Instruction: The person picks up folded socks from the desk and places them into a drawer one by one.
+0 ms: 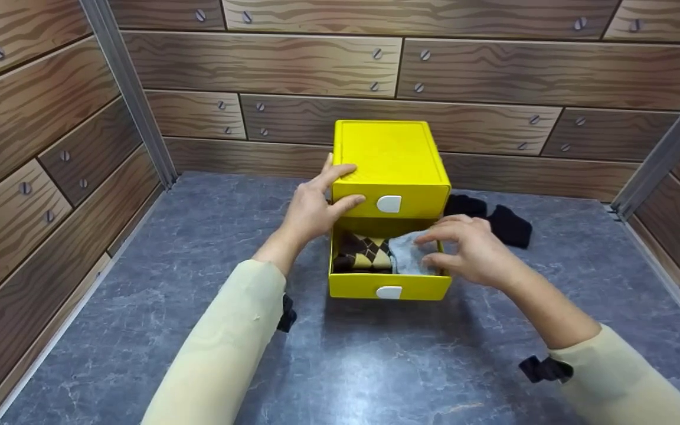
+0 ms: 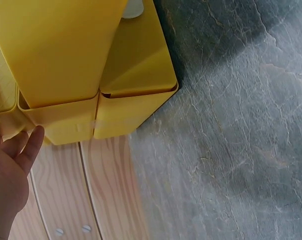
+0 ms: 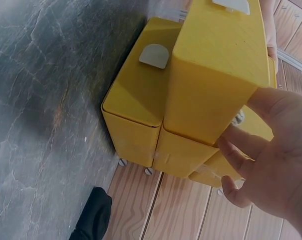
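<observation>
Presumably for steadiness, my outspread left hand (image 1: 311,206) braces the yellow drawers (image 1: 390,150) mid-frame, my right hand (image 1: 477,251) unclenched over the grey cloth (image 1: 408,257).

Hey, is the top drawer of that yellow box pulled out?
No, the top drawer is pushed in, while the middle drawer below it stands open.

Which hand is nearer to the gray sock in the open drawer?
Right. The right hand has fingertips over the gray sock; the left hand is farther, against the upper left of the yellow drawer unit.
</observation>
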Demonstrator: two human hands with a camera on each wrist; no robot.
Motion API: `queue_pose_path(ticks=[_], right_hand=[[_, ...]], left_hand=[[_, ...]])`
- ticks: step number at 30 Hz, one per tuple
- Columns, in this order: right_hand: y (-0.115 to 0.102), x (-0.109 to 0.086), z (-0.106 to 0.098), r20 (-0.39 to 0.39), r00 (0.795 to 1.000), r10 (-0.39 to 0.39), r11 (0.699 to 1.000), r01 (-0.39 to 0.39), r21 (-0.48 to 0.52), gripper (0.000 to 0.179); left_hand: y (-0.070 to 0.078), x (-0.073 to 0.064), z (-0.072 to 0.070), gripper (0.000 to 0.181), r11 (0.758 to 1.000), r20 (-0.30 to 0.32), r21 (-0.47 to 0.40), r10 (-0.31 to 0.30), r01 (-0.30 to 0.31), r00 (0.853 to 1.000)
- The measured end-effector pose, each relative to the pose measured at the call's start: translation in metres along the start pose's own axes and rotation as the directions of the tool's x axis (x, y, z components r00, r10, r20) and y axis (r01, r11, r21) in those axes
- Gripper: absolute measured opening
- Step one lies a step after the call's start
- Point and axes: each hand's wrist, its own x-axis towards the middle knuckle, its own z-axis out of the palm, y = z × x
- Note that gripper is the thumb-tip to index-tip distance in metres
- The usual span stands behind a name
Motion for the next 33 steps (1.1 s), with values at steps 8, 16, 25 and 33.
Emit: queue_pose_path(ticks=[8,16,25,33], right_hand=[[-0.003,-0.007,-0.009,-0.077,0.996,-0.045,0.999,0.044,-0.014,0.027],[-0.021,-0.023,-0.018,-0.156,0.988,-0.022,0.998,0.031,0.057,0.032],[-0.048,-0.04,-0.011,-0.201,0.979,-0.021,0.977,0.063,0.203,0.036],[-0.059,-0.052,0.016,-0.134,0.99,-0.05,0.946,0.09,0.311,0.034]], left_hand=[[0.0,0.001,0.001,0.066,1.0,0.006,-0.008,-0.011,0.011,1.0],[0.0,0.002,0.002,0.066,1.0,0.005,-0.002,-0.001,0.001,1.0],[0.0,0.001,0.001,0.066,1.0,0.002,-0.009,0.004,-0.004,1.0],[-0.001,0.001,0.001,0.066,1.0,0.004,-0.009,-0.01,0.01,1.0]])
